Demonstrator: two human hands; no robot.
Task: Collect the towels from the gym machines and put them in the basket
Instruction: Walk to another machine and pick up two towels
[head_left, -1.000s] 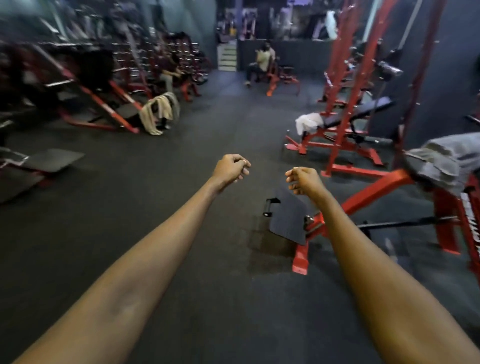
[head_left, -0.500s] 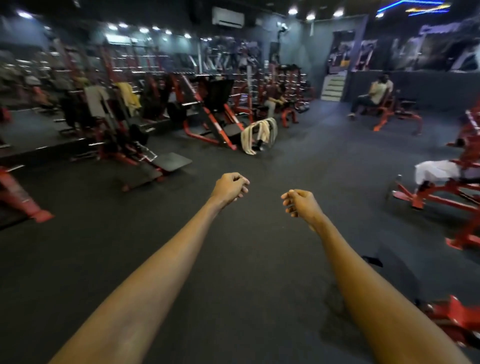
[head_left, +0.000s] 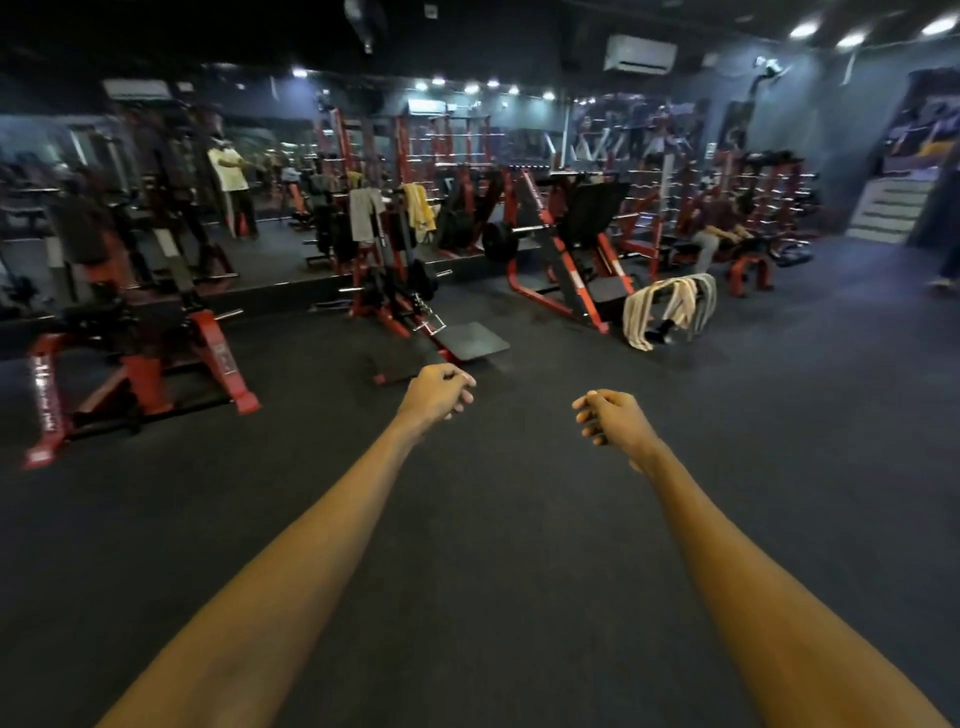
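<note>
Both my arms reach forward over the dark floor. My left hand (head_left: 439, 392) and my right hand (head_left: 610, 418) are loosely fisted and hold nothing. A cream striped towel (head_left: 667, 306) hangs over the low end of a red leg-press machine (head_left: 563, 260), far ahead and to the right of my hands. A grey towel (head_left: 363, 213) and a yellow towel (head_left: 420, 205) hang on a red machine in the middle distance. No basket is in view.
A red and black machine (head_left: 140, 364) stands at left, and another with a flat black footplate (head_left: 470, 340) sits just beyond my left hand. A seated person (head_left: 719, 234) is at back right, a standing person (head_left: 231, 187) at back left. Stairs (head_left: 888, 208) rise at far right.
The view has swung left: the red benches and white towel at right have left the frame, and the wall of machines with the hanging towels now fills the middle. My hands stay fisted.
</note>
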